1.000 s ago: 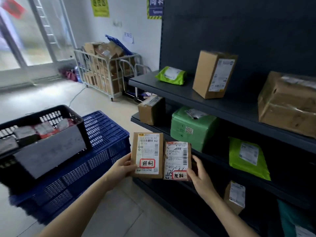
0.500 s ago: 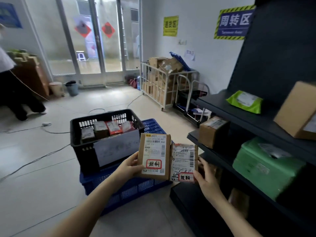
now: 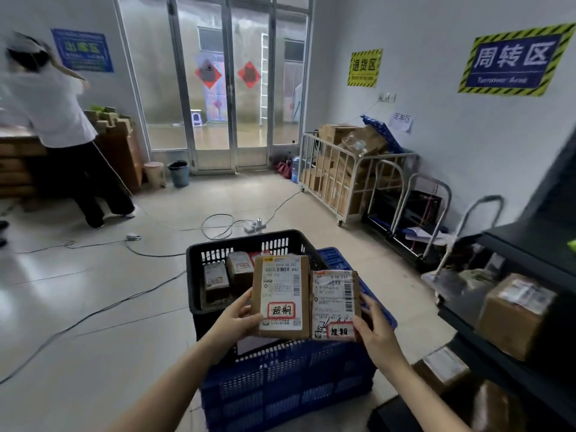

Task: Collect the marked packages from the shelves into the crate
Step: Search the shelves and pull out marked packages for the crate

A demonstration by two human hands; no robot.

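Note:
My left hand [image 3: 238, 319] grips a brown marked package [image 3: 280, 294] with a white label and a red-framed sticker. My right hand [image 3: 375, 330] grips a smaller marked package [image 3: 335, 302] beside it, also bearing a red-framed sticker. Both packages hang side by side just above the near rim of the black crate [image 3: 215, 247]. The black crate sits on a blue crate [image 3: 280, 381] and holds several small brown packages [image 3: 215, 277]. The dark shelves [image 3: 530, 241] are at the right edge.
A brown box [image 3: 514, 313] lies on the shelf at right, others below it. A metal cage cart [image 3: 339, 169] full of cartons and a hand trolley [image 3: 452, 275] stand along the right wall. Cables [image 3: 215, 226] cross the floor. A person [image 3: 59, 126] stands at far left.
My view has swung left from the shelves toward the crates. Both hands carried the two marked packages along, and they now hang over the black crate.

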